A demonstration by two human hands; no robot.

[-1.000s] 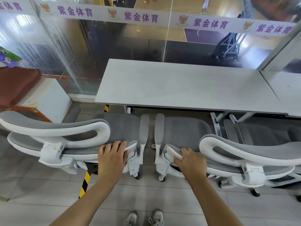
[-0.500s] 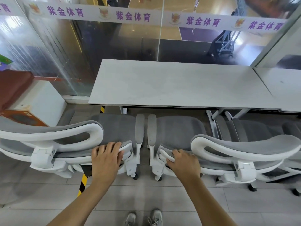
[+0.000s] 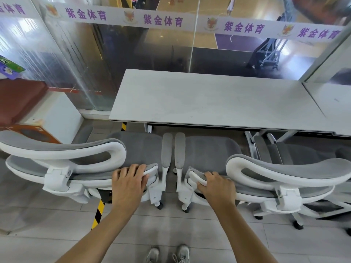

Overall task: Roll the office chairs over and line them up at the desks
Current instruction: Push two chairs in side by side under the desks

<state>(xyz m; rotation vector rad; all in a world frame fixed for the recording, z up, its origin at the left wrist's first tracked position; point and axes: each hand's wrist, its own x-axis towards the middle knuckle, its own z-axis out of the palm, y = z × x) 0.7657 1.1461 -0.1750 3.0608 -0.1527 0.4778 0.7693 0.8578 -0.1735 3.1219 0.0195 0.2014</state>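
Bench lies straight ahead of both chairs, left grip curled over the left chair back, right grip over the right chair.

Two grey-mesh, white-framed office chairs face the pale grey desk, seats partly tucked under its front edge. The left chair and right chair stand side by side (armrests nearly touching). A third chair sits farther right.
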